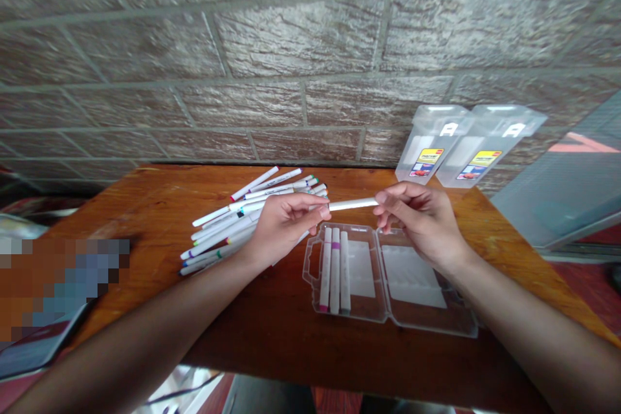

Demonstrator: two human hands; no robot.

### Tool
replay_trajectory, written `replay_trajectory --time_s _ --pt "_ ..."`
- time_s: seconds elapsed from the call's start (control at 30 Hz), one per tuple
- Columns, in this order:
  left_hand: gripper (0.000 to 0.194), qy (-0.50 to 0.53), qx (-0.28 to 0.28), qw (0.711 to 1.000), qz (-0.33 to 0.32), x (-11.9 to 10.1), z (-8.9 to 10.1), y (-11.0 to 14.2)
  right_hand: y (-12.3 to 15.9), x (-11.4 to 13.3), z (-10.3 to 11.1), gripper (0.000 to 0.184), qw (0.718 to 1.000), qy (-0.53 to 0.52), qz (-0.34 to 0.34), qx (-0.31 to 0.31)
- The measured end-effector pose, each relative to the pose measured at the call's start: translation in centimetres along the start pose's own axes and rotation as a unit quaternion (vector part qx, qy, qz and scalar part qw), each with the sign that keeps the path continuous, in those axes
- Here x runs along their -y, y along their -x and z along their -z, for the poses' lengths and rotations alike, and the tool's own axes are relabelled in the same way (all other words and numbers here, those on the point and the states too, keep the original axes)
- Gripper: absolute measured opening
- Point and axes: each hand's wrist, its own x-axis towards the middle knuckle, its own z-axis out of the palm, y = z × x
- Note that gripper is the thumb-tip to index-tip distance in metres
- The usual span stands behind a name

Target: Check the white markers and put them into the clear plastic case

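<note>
A white marker is held level between my two hands, above the far edge of an opened clear plastic case. My left hand pinches its left end with thumb and fingers. At the other end, my right hand grips it the same way, hiding the tip. Inside the case's left half, several white markers stand side by side, with pink, purple and grey showing on them. A loose pile of white markers with coloured ends lies left of the case, partly covered by my left hand and forearm.
Two closed translucent cases with yellow and blue labels stand at the back right, near the brick wall. The wooden table ends in front of my body. At far left is a dark-edged flat device, partly pixelated.
</note>
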Motion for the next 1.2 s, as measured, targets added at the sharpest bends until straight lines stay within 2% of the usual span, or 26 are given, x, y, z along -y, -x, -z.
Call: replay_trajectory --time_s 0.23,0.43,0.67,1.2 --pt "0.026 0.002 -0.011 1.000 -0.015 -0.1 -0.1 -0.2 0.2 0.4 -0.4 0.033 1.000 0.030 -0.001 0.002" --pt "0.023 -0.040 -0.015 0.998 -0.043 -0.1 -0.3 0.1 0.6 0.4 -0.7 0.031 0.996 0.087 0.016 0.029" --pt "0.022 -0.038 0.006 0.998 -0.042 -0.3 -0.7 0.7 1.2 -0.4 -0.9 0.012 0.982 0.157 0.088 0.063" --pt "0.013 -0.081 0.023 0.993 -0.087 0.9 -0.3 0.6 1.4 -0.9 -0.3 0.011 0.942 0.266 0.181 0.096"
